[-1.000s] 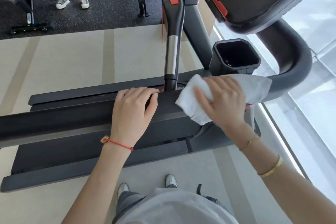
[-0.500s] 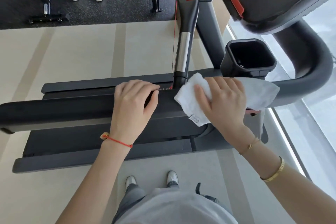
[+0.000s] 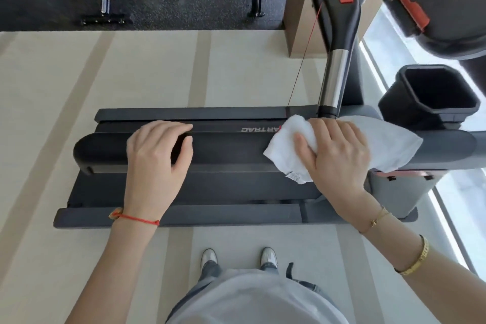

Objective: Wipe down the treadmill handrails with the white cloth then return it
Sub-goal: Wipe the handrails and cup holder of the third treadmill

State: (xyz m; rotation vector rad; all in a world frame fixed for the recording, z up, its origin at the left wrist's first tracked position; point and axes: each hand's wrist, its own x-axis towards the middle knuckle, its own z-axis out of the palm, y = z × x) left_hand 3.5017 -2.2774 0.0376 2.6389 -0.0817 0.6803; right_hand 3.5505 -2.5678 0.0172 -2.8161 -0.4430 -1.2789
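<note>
Currently, the right hand (image 3: 339, 155) presses the white cloth (image 3: 289, 150) around the handrail (image 3: 226, 148), while the left hand (image 3: 155, 155) grips the rail bare.

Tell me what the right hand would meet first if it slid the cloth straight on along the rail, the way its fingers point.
Bare handrail, then the left hand gripping it; right hand holds the white cloth.
</note>
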